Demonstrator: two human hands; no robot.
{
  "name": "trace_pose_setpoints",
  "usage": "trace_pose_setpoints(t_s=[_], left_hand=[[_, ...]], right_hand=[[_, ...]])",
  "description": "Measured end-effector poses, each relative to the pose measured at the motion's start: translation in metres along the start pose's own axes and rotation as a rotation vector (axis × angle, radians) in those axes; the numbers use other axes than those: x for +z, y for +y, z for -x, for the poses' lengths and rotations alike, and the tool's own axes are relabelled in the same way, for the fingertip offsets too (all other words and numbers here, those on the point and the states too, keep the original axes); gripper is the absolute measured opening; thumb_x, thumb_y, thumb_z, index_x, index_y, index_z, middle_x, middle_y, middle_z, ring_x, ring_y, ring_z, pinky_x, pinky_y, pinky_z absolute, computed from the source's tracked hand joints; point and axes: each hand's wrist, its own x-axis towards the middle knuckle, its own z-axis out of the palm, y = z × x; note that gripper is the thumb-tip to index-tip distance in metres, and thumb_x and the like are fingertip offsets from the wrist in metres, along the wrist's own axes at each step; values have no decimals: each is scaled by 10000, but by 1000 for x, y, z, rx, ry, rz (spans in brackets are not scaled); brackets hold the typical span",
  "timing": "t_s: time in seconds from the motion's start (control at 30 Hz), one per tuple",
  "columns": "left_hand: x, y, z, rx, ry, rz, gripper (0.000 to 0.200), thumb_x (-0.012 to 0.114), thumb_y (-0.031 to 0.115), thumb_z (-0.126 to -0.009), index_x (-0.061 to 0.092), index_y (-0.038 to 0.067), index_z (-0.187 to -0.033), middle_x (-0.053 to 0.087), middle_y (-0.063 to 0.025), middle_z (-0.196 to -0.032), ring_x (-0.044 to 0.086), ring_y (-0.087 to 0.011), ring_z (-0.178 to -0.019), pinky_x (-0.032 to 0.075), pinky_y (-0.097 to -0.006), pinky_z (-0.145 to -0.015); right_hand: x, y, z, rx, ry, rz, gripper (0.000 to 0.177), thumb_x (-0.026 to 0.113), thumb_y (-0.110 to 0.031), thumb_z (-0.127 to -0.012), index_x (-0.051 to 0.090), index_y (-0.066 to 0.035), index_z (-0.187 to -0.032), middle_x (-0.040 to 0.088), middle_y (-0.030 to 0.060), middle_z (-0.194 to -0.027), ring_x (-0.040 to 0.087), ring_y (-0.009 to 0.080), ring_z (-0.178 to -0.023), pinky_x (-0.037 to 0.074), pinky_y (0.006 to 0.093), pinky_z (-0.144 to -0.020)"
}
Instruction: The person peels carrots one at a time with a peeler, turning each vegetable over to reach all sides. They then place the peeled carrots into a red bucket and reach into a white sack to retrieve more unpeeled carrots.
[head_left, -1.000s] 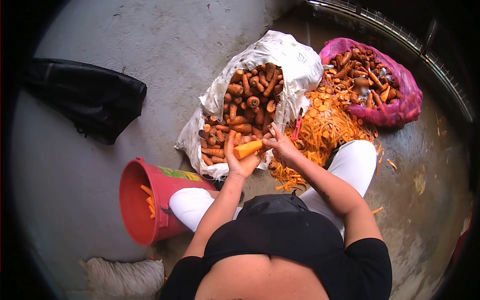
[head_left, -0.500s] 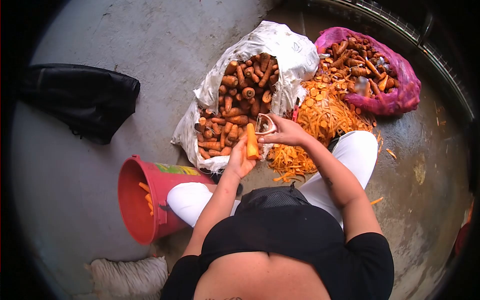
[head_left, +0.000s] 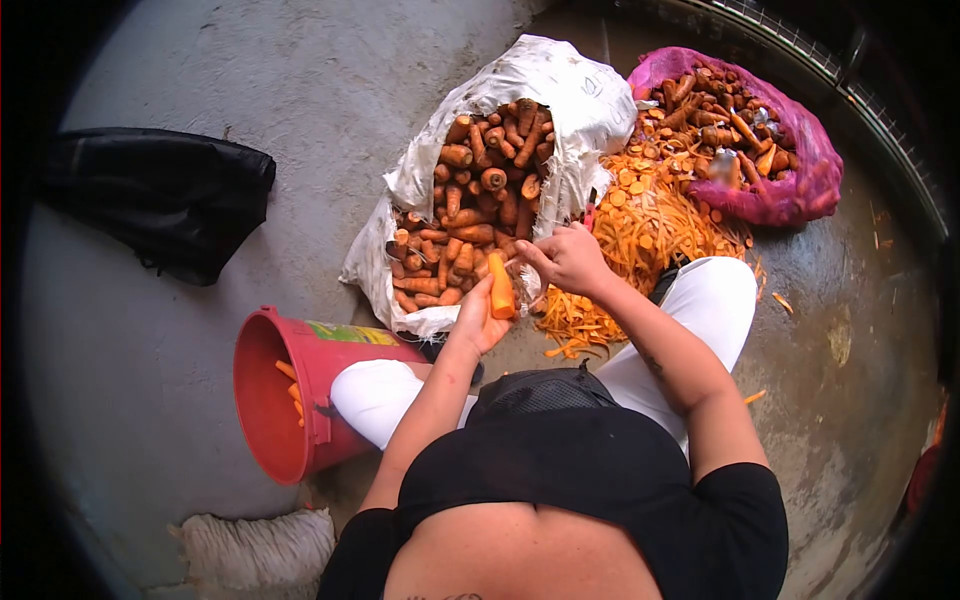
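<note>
A bright orange peeled carrot (head_left: 502,287) stands nearly upright in my left hand (head_left: 483,322), whose fingers are closed around it. Just to its right, my right hand (head_left: 572,260) is shut on a peeler (head_left: 515,264), which is mostly hidden and blurred beside the carrot. Behind both hands, a white sack (head_left: 590,95) lies open, full of unpeeled carrots (head_left: 470,215). Orange peelings and cut carrot ends form a heap (head_left: 655,215) to the right of my right hand.
A pink mesh sack (head_left: 815,180) with carrot pieces lies at the back right. By my left knee, a red bucket (head_left: 320,350) is tipped on its side with several peeled carrots (head_left: 290,385) inside. Black material (head_left: 160,195) and a whitish sack (head_left: 260,550) lie on the left floor.
My right hand has turned over and the peeler has come down beside the carrot, now largely out of sight. The carrot tilts slightly more in my left hand, which stays nearly in place.
</note>
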Motion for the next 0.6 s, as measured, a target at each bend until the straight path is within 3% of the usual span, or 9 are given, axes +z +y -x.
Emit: trace_pose_setpoints(t_s=[0.03,0.2,0.4,0.5,0.6], left_hand=[[1,-2,-1,7,26,-20,324,362,316,-995,510,92,-1176,615,-77,-1018,603,-194,-885,516,-330,-713],[10,-9,-3,-9,134,-41,353,337,304,-999,502,55,-1188,611,-85,-1070,616,-217,-920,539,-372,-823],[33,-7,7,-21,146,15,344,330,297,-999,506,42,-1149,612,-96,-994,616,-226,-852,553,-374,-781],[43,-5,11,-15,196,2,343,326,321,-1000,505,45,-1101,591,-91,-913,592,-201,-758,541,-335,-681],[3,-7,-2,-64,-16,-137,353,333,359,-997,498,54,-1059,561,-82,-841,553,-168,-681,487,-287,-582]], right_hand=[[7,0,1,-45,113,27,364,570,-367,-890,706,-199,-597,515,33,-479,510,213,-525,369,341,-589],[17,-10,3,-205,269,60,308,636,-288,-797,644,-172,-512,483,12,-445,483,190,-489,349,340,-552],[18,-10,-1,-257,329,72,337,642,-259,-779,596,-169,-457,463,1,-422,462,183,-469,340,334,-541],[18,-6,-3,-252,321,124,371,619,-264,-800,585,-173,-442,456,-5,-400,448,161,-451,354,328,-551],[21,20,-11,-213,325,220,433,569,-308,-837,575,-182,-423,463,-3,-377,422,130,-411,378,327,-557]])
